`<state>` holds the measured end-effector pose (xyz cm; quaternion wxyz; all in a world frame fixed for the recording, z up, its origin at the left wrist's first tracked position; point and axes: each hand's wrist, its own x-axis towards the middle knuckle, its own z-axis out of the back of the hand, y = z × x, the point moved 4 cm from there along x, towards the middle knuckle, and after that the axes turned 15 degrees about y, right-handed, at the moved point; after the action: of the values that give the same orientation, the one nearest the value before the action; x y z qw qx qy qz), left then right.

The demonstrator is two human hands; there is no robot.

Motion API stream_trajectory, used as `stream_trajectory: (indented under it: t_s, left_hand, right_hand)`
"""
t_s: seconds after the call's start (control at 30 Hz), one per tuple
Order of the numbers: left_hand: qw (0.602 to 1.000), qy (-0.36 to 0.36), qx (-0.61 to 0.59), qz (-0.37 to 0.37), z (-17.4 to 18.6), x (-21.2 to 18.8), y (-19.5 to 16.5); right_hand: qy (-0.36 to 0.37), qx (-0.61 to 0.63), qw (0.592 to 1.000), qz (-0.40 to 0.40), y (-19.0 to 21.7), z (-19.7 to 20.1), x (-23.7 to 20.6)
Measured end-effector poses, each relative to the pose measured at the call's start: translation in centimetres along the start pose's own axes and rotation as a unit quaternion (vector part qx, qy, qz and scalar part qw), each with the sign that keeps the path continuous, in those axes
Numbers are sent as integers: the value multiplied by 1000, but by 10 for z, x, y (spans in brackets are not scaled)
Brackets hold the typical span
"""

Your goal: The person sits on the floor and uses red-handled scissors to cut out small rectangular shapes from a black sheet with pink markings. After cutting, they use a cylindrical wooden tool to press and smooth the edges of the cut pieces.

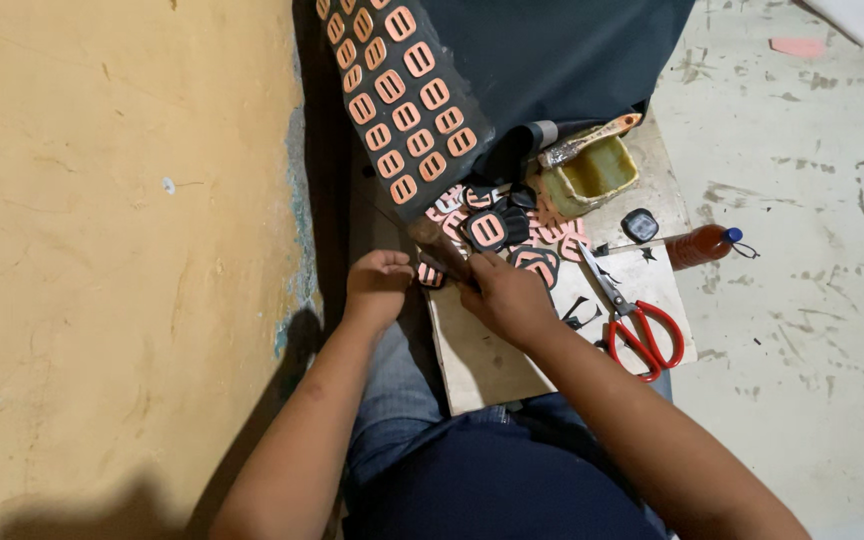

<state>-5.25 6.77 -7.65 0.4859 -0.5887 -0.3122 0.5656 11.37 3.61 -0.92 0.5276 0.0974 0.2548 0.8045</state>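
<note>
Fabric of dark sheet studded with rows of orange slotted patches (402,100) hangs past the pale board's (482,365) far edge, where both hands, left hand (377,285) and right hand (504,295), pinch a small orange-and-black cut piece (430,274) in closed fingers, red-handled scissors (632,318) lying near the right edge.

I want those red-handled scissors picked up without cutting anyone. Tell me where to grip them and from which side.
Grip the red-handled scissors by the two red loop handles, coming from the lower right, the side nearer the person. They lie flat on the pale board with the metal blades shut and pointing up-left toward the pile of cut pieces, so the loops are the free, blunt end. Both hands are busy left of them.
</note>
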Motion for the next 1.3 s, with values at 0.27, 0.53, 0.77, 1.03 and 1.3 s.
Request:
stream_trajectory:
  t_s: [0.27, 0.53, 0.77, 1.03, 1.3]
  left_hand:
    - [987, 56, -144, 33, -15, -5, -4]
    - [992, 42, -109, 42, -9, -9, -3]
    - [978, 99, -183, 14, -11, -5, -1]
    - [979, 82, -171, 70, -7, -5, 7]
    - [980, 80, -160, 86, -9, 5, 7]
  right_hand:
    - [-9, 46, 998, -45, -2, -3, -4]
    - [2, 80, 992, -95, -8, -7, -5]
    - [-29, 33, 998, -40, -4, -13, -12]
    - [-46, 22, 998, -27, -1, -14, -13]
    - [-47, 26, 998, -25, 3, -9, -12]
